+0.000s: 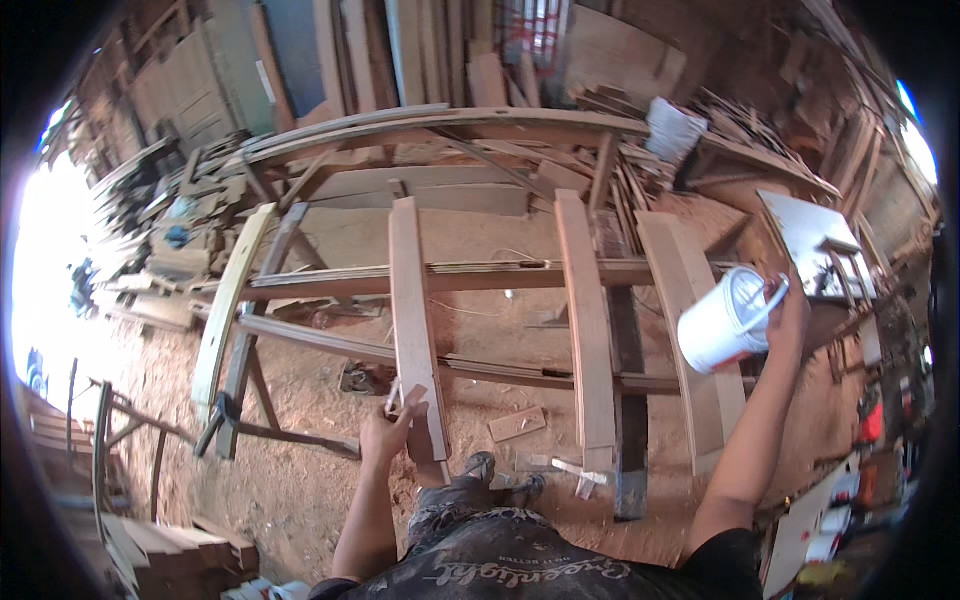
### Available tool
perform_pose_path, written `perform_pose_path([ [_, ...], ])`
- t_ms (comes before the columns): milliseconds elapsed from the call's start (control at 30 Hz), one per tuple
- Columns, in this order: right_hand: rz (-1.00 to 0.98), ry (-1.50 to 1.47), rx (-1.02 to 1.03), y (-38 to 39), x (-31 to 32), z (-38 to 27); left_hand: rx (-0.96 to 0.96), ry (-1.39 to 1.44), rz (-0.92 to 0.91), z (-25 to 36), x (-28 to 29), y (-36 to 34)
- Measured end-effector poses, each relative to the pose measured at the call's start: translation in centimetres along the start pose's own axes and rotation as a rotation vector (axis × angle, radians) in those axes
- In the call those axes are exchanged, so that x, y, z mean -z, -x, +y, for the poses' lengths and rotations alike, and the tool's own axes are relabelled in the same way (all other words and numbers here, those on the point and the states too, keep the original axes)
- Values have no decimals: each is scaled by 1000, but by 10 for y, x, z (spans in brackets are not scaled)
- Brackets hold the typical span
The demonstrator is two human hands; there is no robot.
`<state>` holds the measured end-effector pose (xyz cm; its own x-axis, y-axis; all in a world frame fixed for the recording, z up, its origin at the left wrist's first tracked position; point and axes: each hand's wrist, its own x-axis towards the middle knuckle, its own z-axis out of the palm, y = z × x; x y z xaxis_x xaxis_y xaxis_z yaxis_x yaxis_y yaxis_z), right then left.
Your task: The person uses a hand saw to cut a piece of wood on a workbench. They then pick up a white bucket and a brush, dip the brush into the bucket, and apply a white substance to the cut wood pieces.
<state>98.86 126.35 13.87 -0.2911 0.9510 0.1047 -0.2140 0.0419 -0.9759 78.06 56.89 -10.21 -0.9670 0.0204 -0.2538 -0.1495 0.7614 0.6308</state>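
My right hand point(788, 315) is closed on a white plastic bucket point(708, 328), at the rim and handle. The bucket is tilted, above the right-hand wide board point(675, 290). Low in the middle, my left hand point(383, 436) is closed around a small thin pale thing point(393, 393), too small to name. A small brown flat piece point(414, 398) shows beside those fingers, over the near end of a long plank point(408, 270); I cannot tell whether I hold it. Another long plank point(583, 330) lies between this plank and the wide board.
The planks rest across wooden rails point(480, 370) on trestles. A narrow board point(230, 310) lies at the left. A wood offcut point(517, 424) is on the dirt floor near my feet. Behind stands a trestle bench point(450, 125) with scrap wood around it. A white panel point(810, 235) leans at the right.
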Motion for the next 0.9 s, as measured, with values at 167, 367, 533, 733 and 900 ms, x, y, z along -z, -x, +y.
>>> perform_pose_path([
  [167, -25, 825, 798, 177, -62, 91, 263, 269, -81, 0, -27, 15],
  [367, -561, 961, -126, 318, -44, 194, 200, 538, 9, -6, -38, 25],
  [533, -566, 706, -129, 310, -18, 252, 152, 772, -23, -14, -11, 17],
  [733, -566, 673, -135, 332, -48, 214, 4, 668, 19, -44, 56, -37],
  [900, -537, 237, -130, 371, -66, 242, 108, 550, 33, -50, 80, -61],
])
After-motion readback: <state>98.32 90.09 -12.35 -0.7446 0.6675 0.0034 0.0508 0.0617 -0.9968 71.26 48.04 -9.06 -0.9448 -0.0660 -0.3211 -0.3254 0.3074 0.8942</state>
